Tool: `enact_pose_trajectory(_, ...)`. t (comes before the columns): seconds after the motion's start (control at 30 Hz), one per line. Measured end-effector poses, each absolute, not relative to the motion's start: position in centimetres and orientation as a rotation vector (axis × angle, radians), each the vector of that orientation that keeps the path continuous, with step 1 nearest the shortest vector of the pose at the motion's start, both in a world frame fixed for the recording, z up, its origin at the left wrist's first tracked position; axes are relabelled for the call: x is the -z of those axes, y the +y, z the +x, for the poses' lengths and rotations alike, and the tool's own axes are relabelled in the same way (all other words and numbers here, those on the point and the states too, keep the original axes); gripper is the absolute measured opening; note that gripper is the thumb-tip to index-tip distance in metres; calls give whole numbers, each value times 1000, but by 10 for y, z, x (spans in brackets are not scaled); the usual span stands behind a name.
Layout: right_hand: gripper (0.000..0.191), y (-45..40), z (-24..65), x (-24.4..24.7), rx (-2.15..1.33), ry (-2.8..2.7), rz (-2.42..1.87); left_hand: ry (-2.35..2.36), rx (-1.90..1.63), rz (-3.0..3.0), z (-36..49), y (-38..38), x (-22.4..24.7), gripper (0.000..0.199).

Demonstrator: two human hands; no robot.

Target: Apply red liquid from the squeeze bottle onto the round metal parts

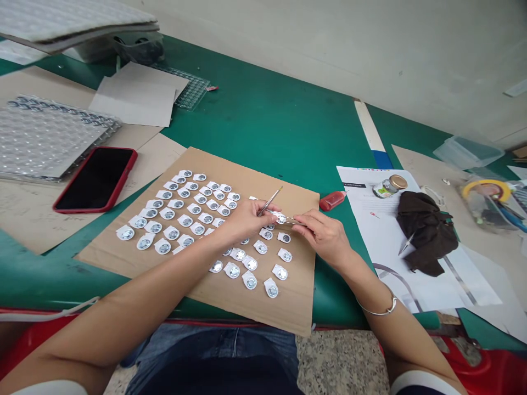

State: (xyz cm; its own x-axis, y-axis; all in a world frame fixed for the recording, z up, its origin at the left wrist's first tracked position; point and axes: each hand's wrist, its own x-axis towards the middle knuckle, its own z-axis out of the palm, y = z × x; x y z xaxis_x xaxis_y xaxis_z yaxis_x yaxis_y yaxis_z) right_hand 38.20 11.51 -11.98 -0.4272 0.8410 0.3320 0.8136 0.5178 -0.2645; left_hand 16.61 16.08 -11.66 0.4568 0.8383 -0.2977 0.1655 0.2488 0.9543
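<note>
Near the right edge of the cardboard [302,307], my left hand [244,222] pinches brush [270,201] and white-tabbed disc [281,218]; slipping tweezers [293,221], pinched by my right hand [327,236], could scratch it.

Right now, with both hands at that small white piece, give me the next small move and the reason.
I'd probably steady the left hand and nudge only the metal tool: its tip meets the white piece at the left fingertips, the right hand grips its other end, and the brush also in the left leaves those fingers less free.
</note>
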Motion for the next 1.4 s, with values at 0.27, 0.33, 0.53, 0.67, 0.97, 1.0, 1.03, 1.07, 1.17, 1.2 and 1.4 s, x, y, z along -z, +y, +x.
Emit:
enact_pose_trajectory(0.27, 19, 116, 379, 121, 19, -2329, -1325, 1024, -582, 1289, 166, 161, 118, 33)
enact_pose_trajectory(0.33, 19, 116, 378, 121, 23, -2328, -1321, 1028, -580, 1282, 166, 161, 118, 32)
enact_pose_trajectory(0.53, 18, 116, 378, 124, 22, -2321, -1305, 1042, -584, 1212, 166, 160, 118, 28)
enact_pose_trajectory(0.67, 17, 115, 378, 124, 47, -2331, -1318, 1048, -600, 1099, 168, 159, 118, 25)
enact_pose_trajectory(0.97, 15, 114, 377, 128, 200, -2354, -1255, 1062, -588, 973, 171, 161, 111, 23)
enact_pose_trajectory(1.0, 15, 114, 378, 128, 215, -2357, -1245, 1062, -587, 966, 171, 161, 111, 23)
enact_pose_trajectory(1.03, 15, 114, 378, 128, 227, -2359, -1237, 1061, -586, 959, 171, 161, 111, 23)
enact_pose_trajectory(1.07, 16, 114, 378, 128, 236, -2361, -1231, 1061, -584, 955, 171, 161, 111, 23)
enact_pose_trajectory(1.17, 15, 114, 378, 128, 251, -2367, -1226, 1067, -573, 953, 170, 160, 110, 22)
enact_pose_trajectory(1.2, 15, 114, 378, 128, 253, -2368, -1225, 1070, -569, 954, 170, 160, 109, 22)
enact_pose_trajectory(1.4, 17, 115, 375, 128, 179, -2357, -1259, 1056, -575, 975, 170, 160, 113, 25)
